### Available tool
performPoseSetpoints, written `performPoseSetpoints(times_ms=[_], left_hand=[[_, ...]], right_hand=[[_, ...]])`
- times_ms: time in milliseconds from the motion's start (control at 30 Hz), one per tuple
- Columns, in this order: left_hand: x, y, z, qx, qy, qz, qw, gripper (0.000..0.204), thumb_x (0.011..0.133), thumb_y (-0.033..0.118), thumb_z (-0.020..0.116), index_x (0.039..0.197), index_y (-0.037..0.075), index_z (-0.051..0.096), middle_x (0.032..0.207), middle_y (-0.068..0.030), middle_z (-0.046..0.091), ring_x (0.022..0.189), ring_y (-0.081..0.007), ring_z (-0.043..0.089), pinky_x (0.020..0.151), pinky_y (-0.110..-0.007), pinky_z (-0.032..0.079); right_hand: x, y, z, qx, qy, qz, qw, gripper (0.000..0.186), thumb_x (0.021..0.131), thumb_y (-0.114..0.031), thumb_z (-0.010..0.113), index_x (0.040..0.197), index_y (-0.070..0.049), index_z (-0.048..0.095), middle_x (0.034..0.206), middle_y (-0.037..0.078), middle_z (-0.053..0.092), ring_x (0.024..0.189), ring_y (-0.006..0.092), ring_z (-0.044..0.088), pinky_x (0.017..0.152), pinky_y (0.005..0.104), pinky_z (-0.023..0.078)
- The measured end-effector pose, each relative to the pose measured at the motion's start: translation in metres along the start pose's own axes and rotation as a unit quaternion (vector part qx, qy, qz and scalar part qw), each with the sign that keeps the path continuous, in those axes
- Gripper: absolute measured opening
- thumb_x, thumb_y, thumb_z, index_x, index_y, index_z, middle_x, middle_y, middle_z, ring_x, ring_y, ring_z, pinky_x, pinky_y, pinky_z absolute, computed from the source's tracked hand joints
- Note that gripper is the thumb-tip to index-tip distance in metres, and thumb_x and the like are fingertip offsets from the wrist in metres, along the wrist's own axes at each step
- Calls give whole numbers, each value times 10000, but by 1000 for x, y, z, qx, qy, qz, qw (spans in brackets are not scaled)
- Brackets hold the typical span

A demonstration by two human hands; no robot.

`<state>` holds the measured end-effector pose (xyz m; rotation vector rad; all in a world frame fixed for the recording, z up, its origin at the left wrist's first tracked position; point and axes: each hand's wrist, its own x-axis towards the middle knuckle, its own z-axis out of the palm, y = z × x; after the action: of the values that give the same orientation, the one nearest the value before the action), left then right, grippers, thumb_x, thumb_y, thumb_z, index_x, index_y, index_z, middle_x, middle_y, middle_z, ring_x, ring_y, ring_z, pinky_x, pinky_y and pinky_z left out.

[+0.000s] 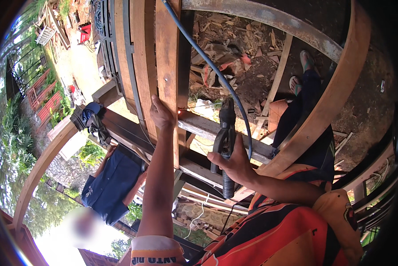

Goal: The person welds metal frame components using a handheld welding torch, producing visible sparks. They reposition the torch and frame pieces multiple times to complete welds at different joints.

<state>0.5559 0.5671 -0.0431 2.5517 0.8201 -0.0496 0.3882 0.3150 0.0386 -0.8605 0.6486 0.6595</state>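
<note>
My left hand (pixel 162 113) grips the edge of a long wooden plank (pixel 167 57). My right hand (pixel 234 162) is closed around a black electrode holder (pixel 227 119). A thin rod (pixel 199 105) runs left from the holder's jaws to a small glowing orange spot (pixel 180 112), just right of my left hand, where the plank crosses a weathered beam (pixel 207 127). A blue cable (pixel 216 71) arches over the holder and down past my right hand.
A co-worker in a navy shirt (pixel 112 181) is at the lower left. Curved wooden beams (pixel 323 102) and a metal arc (pixel 261 13) surround me. My sandalled feet (pixel 303 66) show right, among wood scraps (pixel 221 40). A dark bundle (pixel 92 122) hangs on the left beam.
</note>
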Motion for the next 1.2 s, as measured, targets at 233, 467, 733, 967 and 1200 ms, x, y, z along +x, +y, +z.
performPoseSetpoints(times_ms=[233, 467, 733, 967, 1200], left_hand=[[2, -4, -1, -14, -12, -5, 1000, 679, 1048, 593, 484, 656, 43, 419, 618, -22, 398, 628, -155, 381, 617, -386, 354], [-6, 11, -1, 7, -9, 2, 1000, 664, 1049, 600, 470, 663, 64, 398, 621, -36, 376, 629, -156, 355, 607, -386, 327], [0, -3, 0, -11, -11, 10, 1000, 643, 1057, 593, 462, 671, 86, 380, 618, -3, 336, 612, -140, 325, 583, -386, 300], [0, -2, -1, 54, -14, 8, 998, 747, 1038, 659, 374, 760, -20, 515, 672, -186, 481, 655, -328, 442, 663, -503, 360], [6, -13, 2, 41, -6, 13, 999, 698, 1052, 617, 405, 694, 21, 459, 624, -109, 437, 623, -246, 420, 632, -463, 346]], right_hand=[[-1, 2, 1, 1, 0, 16, 1000, 779, 828, -533, 811, 1228, -9, 396, 1025, 112, 556, 945, 210, 580, 836, 395, 491], [2, 4, 2, -2, -3, 14, 1000, 796, 824, -543, 810, 1233, -4, 392, 1027, 120, 564, 955, 219, 591, 848, 399, 492], [3, 2, 4, -9, -12, 31, 999, 814, 829, -550, 804, 1238, 11, 379, 1052, 144, 575, 991, 239, 603, 874, 407, 499], [1, 2, 2, 39, -8, 24, 999, 693, 855, -473, 804, 1209, -38, 398, 1006, 96, 579, 838, 171, 618, 712, 357, 537], [7, -9, -2, 321, 11, 141, 937, 508, 912, -420, 767, 1130, -110, 430, 904, 34, 531, 665, 107, 575, 558, 305, 536]])
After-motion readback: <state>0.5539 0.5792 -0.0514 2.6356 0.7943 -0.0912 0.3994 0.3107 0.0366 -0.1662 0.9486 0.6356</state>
